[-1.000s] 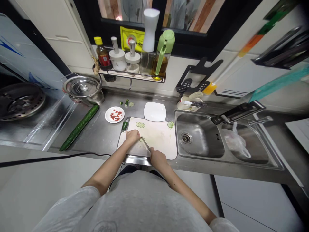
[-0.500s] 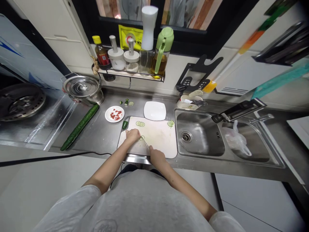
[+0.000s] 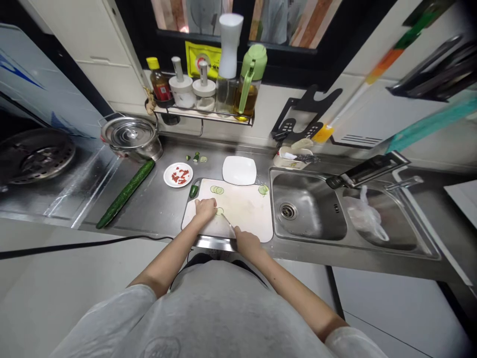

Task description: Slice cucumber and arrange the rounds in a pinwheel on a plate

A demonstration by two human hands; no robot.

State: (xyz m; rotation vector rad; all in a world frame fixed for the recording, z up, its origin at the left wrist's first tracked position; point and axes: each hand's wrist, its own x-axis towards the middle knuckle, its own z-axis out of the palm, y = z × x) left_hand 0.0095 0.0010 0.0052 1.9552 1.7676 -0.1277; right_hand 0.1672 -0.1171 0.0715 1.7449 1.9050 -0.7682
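A white cutting board (image 3: 244,219) lies on the counter in front of me. On it, my left hand (image 3: 205,209) is closed, its fingertips at the edge of a thin cucumber slice (image 3: 219,211). My right hand (image 3: 247,242) wraps round the handle of a small knife (image 3: 228,222). The blade points up and left, its tip just right of that slice. Overlapping cucumber slices (image 3: 217,190) lie higher on the board, and a small pile of slices (image 3: 263,190) is at its upper right corner. A cucumber chunk (image 3: 194,191) sits by the upper left corner.
A whole cucumber (image 3: 126,194) lies at the left near a lidded steel pot (image 3: 132,136). Behind the board stand a white plate with red pieces (image 3: 178,166), cucumber scraps (image 3: 196,157) and a white dish (image 3: 239,163). The sink (image 3: 309,214) is on the right.
The knife and my right hand have shifted slightly right and down, so the tip is now apart from the slice. My left hand stays at the slice. The view has tilted a little.
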